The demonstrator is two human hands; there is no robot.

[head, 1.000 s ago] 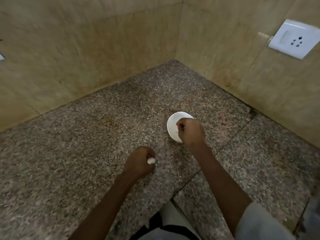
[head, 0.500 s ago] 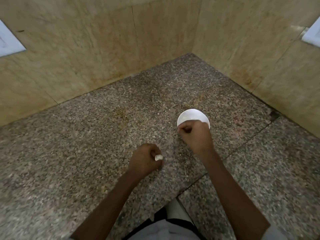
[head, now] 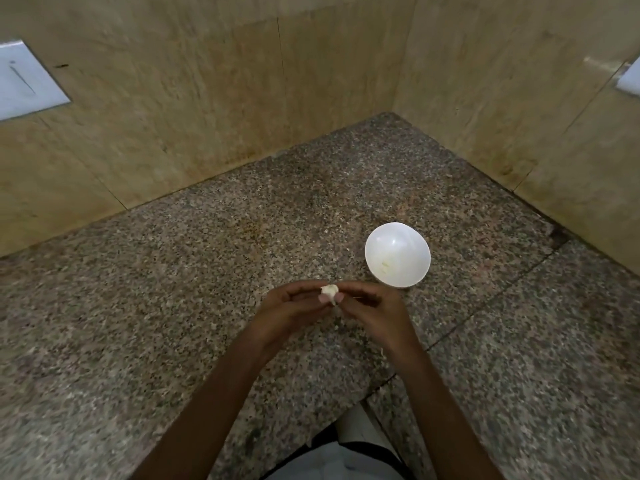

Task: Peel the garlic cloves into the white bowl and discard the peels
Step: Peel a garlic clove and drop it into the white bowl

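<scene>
A small pale garlic clove (head: 329,291) is pinched between the fingertips of both my hands over the granite counter. My left hand (head: 292,308) holds it from the left, thumb and fingers curled round it. My right hand (head: 372,308) meets it from the right and pinches its other side. The white bowl (head: 397,259) stands just beyond and to the right of my right hand; inside it I see only a few faint pale bits.
The speckled granite counter (head: 173,306) runs into a corner of beige tiled walls (head: 207,116). A seam crosses the counter at the right (head: 491,299). White wall plates sit at the far left (head: 27,81) and far right (head: 630,77).
My right hand has left the bowl and come to the left hand. Both hands now hold the garlic clove together. The bowl is uncovered.
</scene>
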